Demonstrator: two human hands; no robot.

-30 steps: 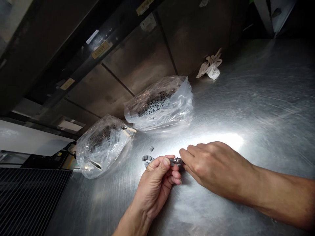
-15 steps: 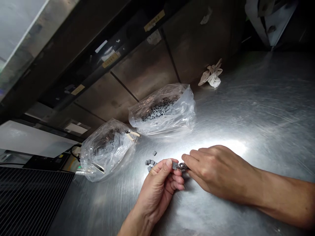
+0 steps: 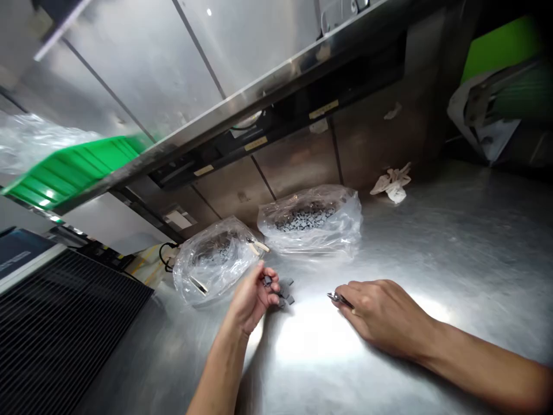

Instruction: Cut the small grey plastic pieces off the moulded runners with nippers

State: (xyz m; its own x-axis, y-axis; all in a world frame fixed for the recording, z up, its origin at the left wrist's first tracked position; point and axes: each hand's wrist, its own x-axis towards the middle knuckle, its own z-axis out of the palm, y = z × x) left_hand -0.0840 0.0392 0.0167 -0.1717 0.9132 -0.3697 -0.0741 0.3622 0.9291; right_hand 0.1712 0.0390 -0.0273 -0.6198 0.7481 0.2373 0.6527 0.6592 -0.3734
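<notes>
My left hand (image 3: pixel 252 300) is curled, with a small grey block (image 3: pixel 268 281) in its fingers. It is close to a few loose grey pieces (image 3: pixel 286 291) on the metal tabletop, partly hidden behind the fingertips. My right hand (image 3: pixel 382 311) is wrapped round a pair of nippers (image 3: pixel 339 298); only the metal jaws and a bit of handle show, pointing left. The two hands are apart, and the jaws touch nothing.
Behind the hands stand two open clear plastic bags: the right bag (image 3: pixel 341 239) holds many grey blocks, the left bag (image 3: pixel 184 271) fewer, with pale-handled pliers (image 3: pixel 259 246) on its rim. A crumpled cloth (image 3: pixel 393 184) lies farther back. A green bin (image 3: pixel 82 167) sits on the shelf.
My left hand has moved away from the nippers toward the left, near the loose pieces. The right hand still grips the nippers. The head view has tilted up, showing the shelf and green bin.
</notes>
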